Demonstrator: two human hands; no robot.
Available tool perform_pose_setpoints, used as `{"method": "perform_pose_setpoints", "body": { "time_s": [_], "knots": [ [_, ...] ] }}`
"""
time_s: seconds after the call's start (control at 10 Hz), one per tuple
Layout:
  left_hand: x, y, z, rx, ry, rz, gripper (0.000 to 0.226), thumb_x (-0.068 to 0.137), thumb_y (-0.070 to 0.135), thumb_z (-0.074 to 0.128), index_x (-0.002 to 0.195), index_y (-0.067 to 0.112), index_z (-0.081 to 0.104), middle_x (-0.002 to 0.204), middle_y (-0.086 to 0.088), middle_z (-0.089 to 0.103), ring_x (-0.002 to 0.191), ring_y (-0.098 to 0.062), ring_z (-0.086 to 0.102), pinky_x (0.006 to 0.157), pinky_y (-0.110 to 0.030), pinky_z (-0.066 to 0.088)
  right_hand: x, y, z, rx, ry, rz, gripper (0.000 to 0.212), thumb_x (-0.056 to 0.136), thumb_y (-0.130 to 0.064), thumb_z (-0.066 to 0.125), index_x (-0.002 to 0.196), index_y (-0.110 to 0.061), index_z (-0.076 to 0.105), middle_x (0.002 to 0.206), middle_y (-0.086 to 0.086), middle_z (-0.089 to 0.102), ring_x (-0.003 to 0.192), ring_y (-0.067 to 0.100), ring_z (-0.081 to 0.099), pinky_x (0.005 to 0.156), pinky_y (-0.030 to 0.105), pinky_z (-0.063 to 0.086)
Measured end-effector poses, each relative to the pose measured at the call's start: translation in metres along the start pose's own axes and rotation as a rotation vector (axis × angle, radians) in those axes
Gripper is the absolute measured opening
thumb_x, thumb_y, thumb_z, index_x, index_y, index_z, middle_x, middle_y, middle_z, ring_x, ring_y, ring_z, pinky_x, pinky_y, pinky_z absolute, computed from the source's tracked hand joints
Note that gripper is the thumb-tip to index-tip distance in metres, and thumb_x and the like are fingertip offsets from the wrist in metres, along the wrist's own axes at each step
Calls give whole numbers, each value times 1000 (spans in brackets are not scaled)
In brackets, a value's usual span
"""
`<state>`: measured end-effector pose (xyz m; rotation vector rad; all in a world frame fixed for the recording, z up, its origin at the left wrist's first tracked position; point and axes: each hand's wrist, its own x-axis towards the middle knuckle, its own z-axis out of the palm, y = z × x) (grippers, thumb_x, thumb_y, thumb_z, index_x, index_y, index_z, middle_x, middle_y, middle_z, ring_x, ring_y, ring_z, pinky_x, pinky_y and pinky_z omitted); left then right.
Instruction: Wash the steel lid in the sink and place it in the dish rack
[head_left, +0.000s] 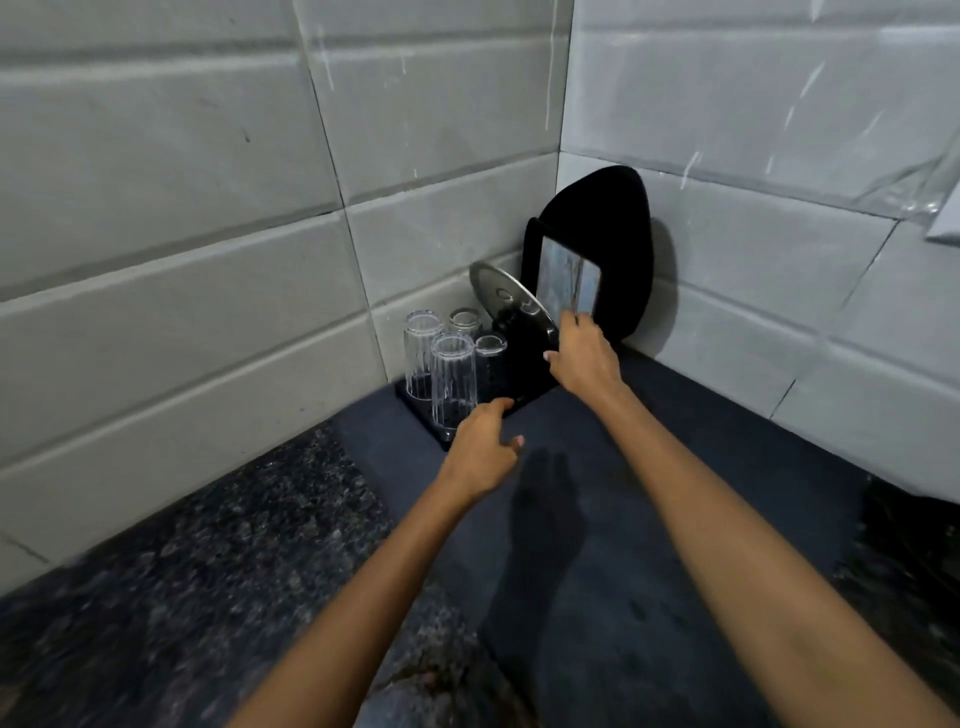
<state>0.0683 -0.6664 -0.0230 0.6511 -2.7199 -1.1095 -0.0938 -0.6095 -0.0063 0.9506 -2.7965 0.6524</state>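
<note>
Head view: one wide-angle look down into a tiled corner, both bare forearms reaching in from the bottom of the frame.
Dish rack (470, 415): a low black tray sitting in the corner at centre frame, just left of middle, on a dark blue mat.
In the rack, glasses: four clear ribbed tumblers (453, 379) stand upside down in a tight cluster at its left end.
In the rack, steel lid (511, 301): a round, shiny metal disc with a small knob at its middle, standing on edge and tilted, leaning back toward the corner, just right of the tumblers.
Behind the lid: a rectangular mirror-like panel (569, 283) in a black frame stands upright, and a larger rounded black board (615, 228) leans on the right-hand wall behind it.
Right hand (584, 358): its grip is closed on the lower right rim of the steel lid, fingertips at the edge near the mirror-like panel's bottom corner.
Left hand (485, 449): hangs just in front of the rack with fingers loosely curled, its grip holding nothing; whether it touches the rack edge cannot be told.
Mat (675, 493): matte, dark blue, cloth-like, covering the centre and right of the desk; a hand's shadow falls on it.
Desk (208, 545): speckled dark granite, showing at lower left, somewhat blurred.
Walls (182, 234): large pale grey glossy tiles with raised bands, meeting at the corner in the upper middle; faint splash streaks at upper right.
</note>
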Motion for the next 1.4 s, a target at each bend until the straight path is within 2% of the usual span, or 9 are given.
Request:
{"method": "perform_pose_setpoints", "body": {
  "time_s": [0.2,0.4,0.5,0.6,0.7,0.8,1.0,1.2,1.4],
  "knots": [
    [21,-6,3,67,0,-27,56,91,15,51,142,6,32,148,-14,36,137,-27,35,111,-33,29,27,6,15,147,30,57,40,89,-16,54,122,3,44,120,27,55,110,41,54,83,43,48],
    [50,-24,25,153,-95,-68,57,90,12,51,142,3,30,147,-15,36,137,-30,35,111,-35,30,52,22,34,245,1,138,32,95,-22,43,92,5,59,97,27,63,89,42,61,65,35,40],
    [66,-33,36,195,-136,-76,58,90,11,49,143,3,27,150,-15,31,139,-31,32,113,-36,30,59,29,45,288,126,169,31,96,-21,40,96,4,58,96,31,63,89,45,60,71,44,48],
    [82,-40,48,244,-202,-89,62,92,11,47,146,2,19,156,-14,19,144,-29,21,116,-32,21,70,40,50,213,283,151,23,95,-16,42,107,2,50,94,29,64,84,45,62,68,48,50],
    [90,-46,56,249,-223,-94,62,92,12,47,146,2,18,157,-13,17,145,-28,20,116,-30,19,79,45,48,-74,443,53,19,87,-7,53,105,-2,51,91,19,66,63,38,65,45,41,50],
    [99,-47,60,249,-225,-82,61,92,12,47,146,2,20,157,-13,19,144,-27,22,116,-30,18,90,49,41,-351,490,39,18,74,-8,67,87,-11,55,90,6,66,51,17,60,31,26,41],
    [106,-45,62,227,-211,-59,61,90,12,48,145,2,22,155,-14,23,143,-28,24,116,-30,20,93,58,44,-372,519,-8,39,68,6,66,103,-4,51,89,15,65,40,21,59,31,28,43],
    [80,-38,43,166,-185,-57,57,90,13,50,142,4,28,149,-14,33,138,-29,32,112,-32,26,54,42,22,-151,355,-19,38,77,9,53,113,-1,48,102,23,60,73,43,64,55,45,50],
    [37,-23,23,65,-53,-30,54,90,14,52,140,5,35,146,-16,40,136,-29,36,110,-32,28,-13,41,3,210,145,56,22,82,-8,56,103,-6,57,104,16,63,92,33,61,75,39,50]
  ]
}}
